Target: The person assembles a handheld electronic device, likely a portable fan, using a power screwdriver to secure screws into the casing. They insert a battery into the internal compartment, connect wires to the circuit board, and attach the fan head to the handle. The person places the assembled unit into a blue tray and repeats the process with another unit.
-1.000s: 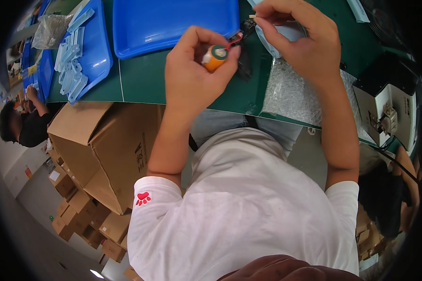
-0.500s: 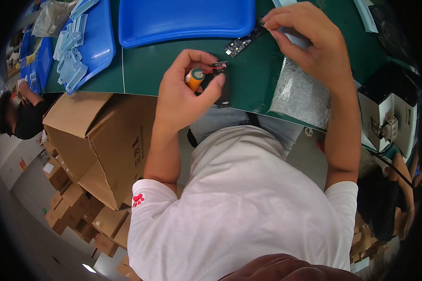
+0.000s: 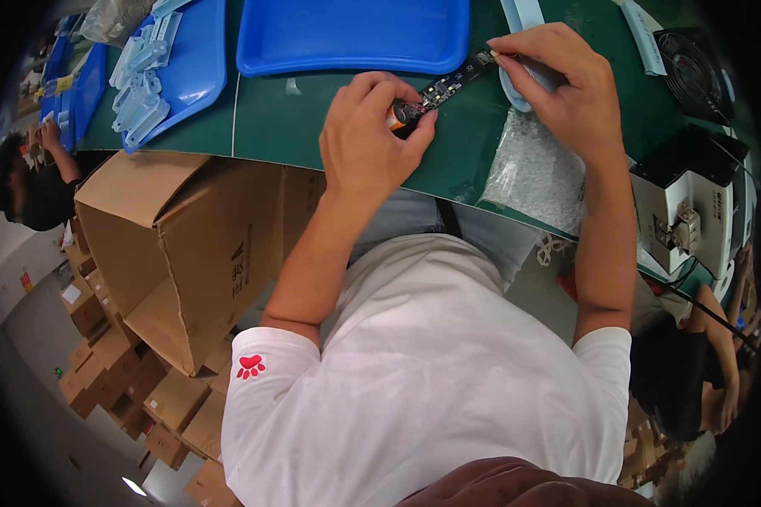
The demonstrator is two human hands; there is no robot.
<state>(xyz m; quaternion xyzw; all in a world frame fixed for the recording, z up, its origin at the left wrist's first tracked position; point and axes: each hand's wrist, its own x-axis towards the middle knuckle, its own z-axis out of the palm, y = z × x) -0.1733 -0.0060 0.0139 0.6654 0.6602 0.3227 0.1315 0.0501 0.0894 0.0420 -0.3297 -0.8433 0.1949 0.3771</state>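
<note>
My left hand is closed around an orange cylindrical battery, whose end shows between the fingers. A narrow black circuit board with small pale components slants up and right from my left fingertips. Its far end is pinched between the thumb and forefinger of my right hand. The board's near end meets the battery at my left fingers, which partly cover the join. Under my right hand lies a long light-blue plastic shell, partly hidden by the fingers.
A blue tray stands beyond my hands. Another blue tray at left holds several light-blue plastic pieces. Bubble wrap lies at the table's front edge. A black fan and a white metal housing are at right; an open carton stands left.
My left hand has moved up and right, bringing the battery to the circuit board's near end. The board stays in my right fingers, shifted slightly right. The view has shifted a little.
</note>
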